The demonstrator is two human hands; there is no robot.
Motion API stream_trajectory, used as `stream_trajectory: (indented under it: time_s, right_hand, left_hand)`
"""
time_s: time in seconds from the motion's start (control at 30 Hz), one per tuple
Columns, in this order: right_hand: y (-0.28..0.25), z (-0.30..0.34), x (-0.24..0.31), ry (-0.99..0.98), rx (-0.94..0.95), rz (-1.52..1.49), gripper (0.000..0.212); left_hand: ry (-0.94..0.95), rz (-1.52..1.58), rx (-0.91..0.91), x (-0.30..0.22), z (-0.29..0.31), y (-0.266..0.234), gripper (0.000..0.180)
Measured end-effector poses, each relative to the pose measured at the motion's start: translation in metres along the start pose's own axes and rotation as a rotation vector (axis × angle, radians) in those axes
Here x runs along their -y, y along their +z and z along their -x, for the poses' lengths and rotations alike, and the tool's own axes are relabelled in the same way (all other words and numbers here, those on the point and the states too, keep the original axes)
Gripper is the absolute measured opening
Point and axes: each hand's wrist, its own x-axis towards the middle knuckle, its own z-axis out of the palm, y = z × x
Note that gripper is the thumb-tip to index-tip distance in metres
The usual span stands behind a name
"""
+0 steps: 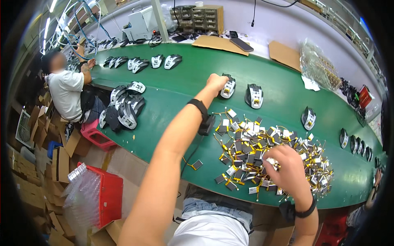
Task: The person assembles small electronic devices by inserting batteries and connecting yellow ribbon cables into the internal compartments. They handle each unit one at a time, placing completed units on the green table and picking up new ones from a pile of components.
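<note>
My left hand (216, 83) is stretched far over the green bench, its fingers closed on the edge of a black-and-white mouse-shaped housing (229, 87). A small yellow part shows inside that housing. To its right lies a similar housing (255, 96), and another (309, 118) sits farther right. My right hand (285, 166) hovers over a large heap of small battery packs (246, 158) with thin wires and yellow tape. Its thumb and fingers are curved and apart, with nothing visible between them. One stray battery pack (198, 165) lies left of the heap.
Several housings are piled at the bench's left edge (126, 108); others line the far side (157, 61) and right end (353, 144). Cardboard sheets (219, 42) and a plastic bag (316, 65) lie at the back. A person (67, 88) sits left, near a red crate (110, 197).
</note>
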Motion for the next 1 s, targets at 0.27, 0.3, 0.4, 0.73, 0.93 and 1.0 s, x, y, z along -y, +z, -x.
stream_trajectory:
  time_s: [0.27,0.3,0.4,0.73,0.93,1.0]
  right_hand:
    - [0.082,-0.087,-0.053,-0.113,0.164,0.043,0.011]
    - [0.087,-0.089,-0.064,-0.141,0.202,0.082,0.010]
    - [0.088,-0.096,-0.060,-0.224,0.296,0.053,0.011]
    - [0.065,-0.101,-0.056,0.435,0.248,-0.860,0.010]
    - [0.055,-0.089,-0.040,0.502,0.293,-1.052,0.011]
    - [0.048,-0.082,-0.036,0.482,0.310,-1.137,0.012]
  left_hand:
    - [0.374,-0.606,-0.033,-0.039,0.056,-0.046,0.046]
    - [0.466,-0.579,0.019,-0.041,0.066,-0.069,0.046]
    - [0.534,-0.609,-0.048,-0.023,0.101,-0.184,0.049]
    - [-0.171,-0.712,-0.446,0.092,0.171,-0.385,0.076]
    - [-0.051,-1.130,-0.616,0.096,0.181,-0.323,0.088]
    - [-0.049,-1.079,-0.624,0.103,0.178,-0.314,0.089]
